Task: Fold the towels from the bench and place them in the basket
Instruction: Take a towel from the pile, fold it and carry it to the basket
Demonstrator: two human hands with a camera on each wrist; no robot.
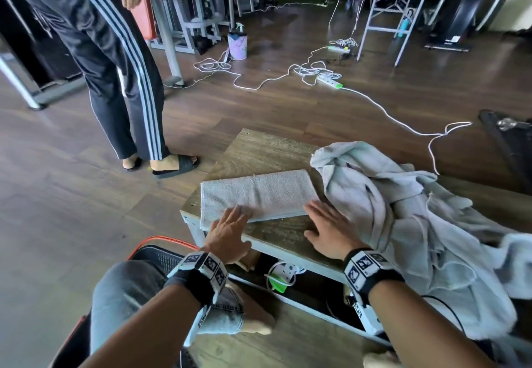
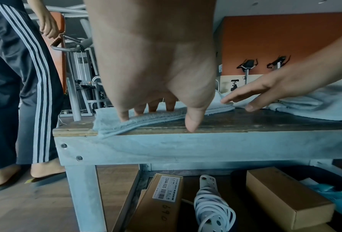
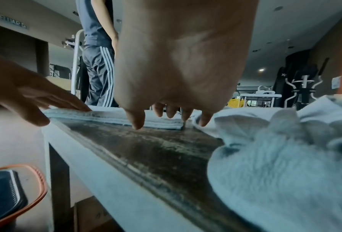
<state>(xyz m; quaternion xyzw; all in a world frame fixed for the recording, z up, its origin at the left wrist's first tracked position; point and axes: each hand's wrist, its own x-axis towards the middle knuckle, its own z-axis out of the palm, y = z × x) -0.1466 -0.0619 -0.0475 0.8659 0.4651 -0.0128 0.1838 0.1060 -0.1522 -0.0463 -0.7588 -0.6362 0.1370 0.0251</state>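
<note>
Left hand [image 1: 229, 231] lay flat, fingers straight, on the towel [image 1: 256, 193]; right hand [image 1: 328, 231], open too, touched its near corner, pile [image 1: 417, 223] just beyond.

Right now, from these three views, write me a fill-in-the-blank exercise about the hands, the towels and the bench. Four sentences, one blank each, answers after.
1. The folded towel lies on the wooden ____.
2. The left hand rests its fingers on the folded towel's near ____ corner.
3. The pile of unfolded towels lies to the ____ of the folded towel.
4. The right hand has its fingers ____, gripping nothing.

Missing words: bench; left; right; straight
</note>
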